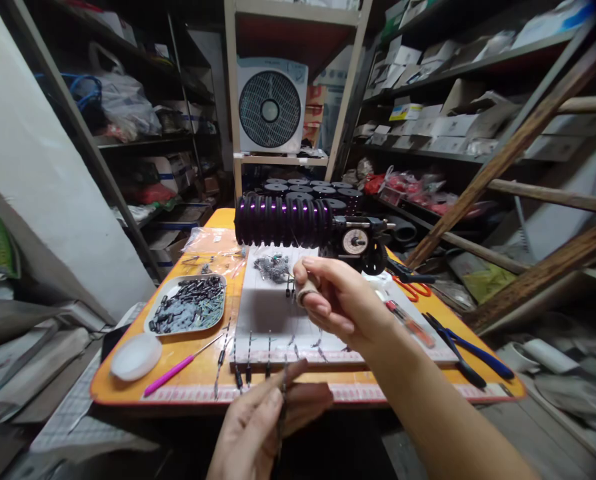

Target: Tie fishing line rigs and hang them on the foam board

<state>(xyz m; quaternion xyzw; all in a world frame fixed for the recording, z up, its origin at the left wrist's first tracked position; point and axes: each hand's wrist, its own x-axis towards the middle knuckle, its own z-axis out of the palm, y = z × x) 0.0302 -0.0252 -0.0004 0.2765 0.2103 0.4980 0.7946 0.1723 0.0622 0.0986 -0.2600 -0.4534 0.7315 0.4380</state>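
Observation:
My left hand (273,420) is low in front of the table edge, its thumb against the fingers around a thin dark cord (280,433) that hangs down. Above the white board (348,347), my right hand (333,300) is closed in a pinch, with a beige wrap (308,291) round one finger. What its fingertips hold is too small to make out. Just beyond it lies a grey tangle of small wire-like parts (272,267). Several short cords with black pieces (249,373) hang along the board's front edge. Behind stands a row of purple and black spools (283,220) beside a dial mechanism (355,241).
A tray of small black parts (188,303), a white lid (136,357) and a pink-handled pick (171,375) lie at left. Blue-handled pliers (478,353), an orange cutter (413,325) and orange-handled scissors (415,290) lie at right. A wooden ladder (458,207) leans beyond.

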